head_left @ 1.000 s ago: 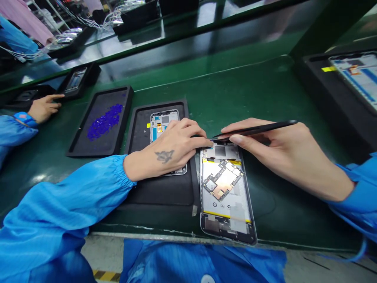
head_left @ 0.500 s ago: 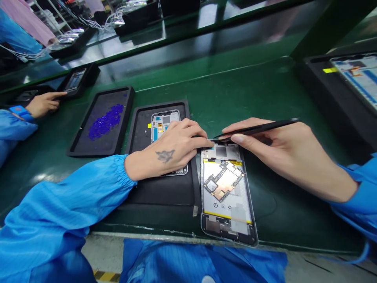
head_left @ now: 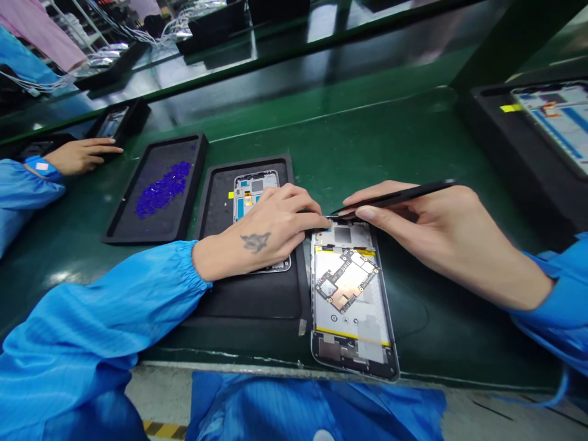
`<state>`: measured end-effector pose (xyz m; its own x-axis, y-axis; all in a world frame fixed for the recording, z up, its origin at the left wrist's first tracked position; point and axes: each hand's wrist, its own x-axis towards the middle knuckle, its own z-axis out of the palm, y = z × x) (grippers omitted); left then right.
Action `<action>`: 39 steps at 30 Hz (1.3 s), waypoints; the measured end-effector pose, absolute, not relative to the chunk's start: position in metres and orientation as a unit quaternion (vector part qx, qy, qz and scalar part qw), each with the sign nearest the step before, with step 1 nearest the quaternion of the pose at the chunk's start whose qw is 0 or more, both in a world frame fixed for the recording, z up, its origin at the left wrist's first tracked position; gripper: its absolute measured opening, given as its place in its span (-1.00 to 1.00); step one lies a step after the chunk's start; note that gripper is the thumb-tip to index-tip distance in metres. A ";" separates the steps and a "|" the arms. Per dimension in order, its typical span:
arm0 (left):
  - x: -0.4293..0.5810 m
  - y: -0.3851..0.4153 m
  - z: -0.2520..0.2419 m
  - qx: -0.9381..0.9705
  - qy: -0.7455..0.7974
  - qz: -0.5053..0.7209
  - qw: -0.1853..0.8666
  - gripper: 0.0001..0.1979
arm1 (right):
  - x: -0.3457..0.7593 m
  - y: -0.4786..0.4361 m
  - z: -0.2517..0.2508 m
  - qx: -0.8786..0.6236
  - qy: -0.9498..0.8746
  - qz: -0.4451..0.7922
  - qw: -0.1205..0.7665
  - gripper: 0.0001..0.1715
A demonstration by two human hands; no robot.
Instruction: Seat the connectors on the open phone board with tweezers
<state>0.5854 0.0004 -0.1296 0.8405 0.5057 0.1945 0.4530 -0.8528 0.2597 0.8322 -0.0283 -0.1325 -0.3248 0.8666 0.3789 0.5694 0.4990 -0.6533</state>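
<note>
An opened smartphone [head_left: 353, 331] lies near the bench's front edge, its battery exposed. A loose circuit board [head_left: 350, 280] rests at an angle on that battery. My left hand [head_left: 264, 229] reaches over from the left, fingers bent and closed at the phone's upper left corner, with a fingertip touching the top edge. Black tweezers [head_left: 408, 195] are pinched between the thumb and fingers of my right hand [head_left: 441, 239]. Their tips meet the phone's top edge beside my left fingertip; whether they grip a part I cannot tell. Under my left hand, a second phone frame [head_left: 243, 184] is partly hidden.
That frame lies in a black foam tray [head_left: 257, 300]. Left of it, another black tray [head_left: 158, 147] holds many small purple-blue pieces [head_left: 165, 190]. A co-worker's hand [head_left: 80, 156] is by a tray at far left. A foam block with another phone frame [head_left: 558, 119] stands at right.
My hands, the phone and the tweezers keep nearly the same position; the view shifts slightly. The co-worker's hand at the far left has moved to the right.
</note>
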 end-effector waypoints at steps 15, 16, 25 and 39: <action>0.586 -0.002 -0.128 0.951 0.258 0.141 0.095 -0.63 | 0.837 -0.033 -0.125 -0.426 -0.803 0.182 0.373 -0.80; 0.586 -0.001 -0.128 0.950 0.260 0.145 0.096 -0.64 | 0.837 -0.034 -0.125 -0.414 -0.811 0.181 0.372 -0.82; 0.587 0.001 -0.129 0.954 0.258 0.129 0.086 -0.66 | 0.832 -0.041 -0.126 -0.378 -0.842 0.179 0.341 -0.81; 0.587 0.001 -0.131 0.961 0.244 0.114 0.064 -0.68 | 0.836 -0.037 -0.131 -0.361 -0.852 0.164 0.341 -0.76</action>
